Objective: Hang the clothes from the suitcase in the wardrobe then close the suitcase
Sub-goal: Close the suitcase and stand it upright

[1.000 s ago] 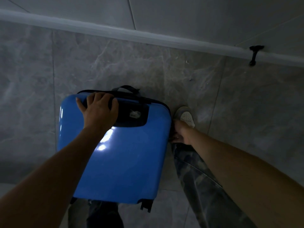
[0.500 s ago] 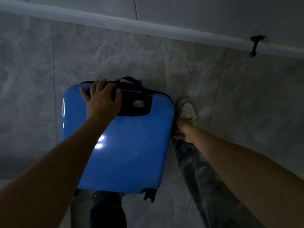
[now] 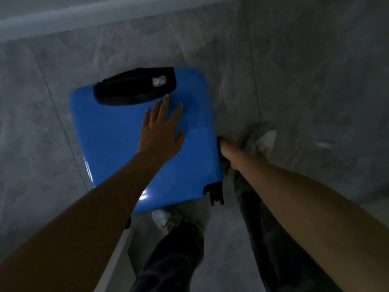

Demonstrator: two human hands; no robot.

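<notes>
A closed blue hard-shell suitcase (image 3: 117,131) lies flat on the grey tiled floor, its black handle plate (image 3: 134,87) at the far end. My left hand (image 3: 162,127) rests flat on the lid with fingers spread and straight, just below the black plate. My right hand (image 3: 226,147) is at the suitcase's right edge, about halfway along; its fingers are hidden behind the edge and the wrist. No clothes and no wardrobe are in view.
A pale skirting board (image 3: 63,20) runs along the wall at the top. My two feet in light shoes (image 3: 263,140) (image 3: 162,218) stand close to the suitcase's right side and near corner. A black wheel (image 3: 214,192) sticks out at the near right corner.
My left hand has let go of the top handle area and now lies flat on the lid. The view has swung, and the suitcase appears rotated. My right hand stays at the right edge.
</notes>
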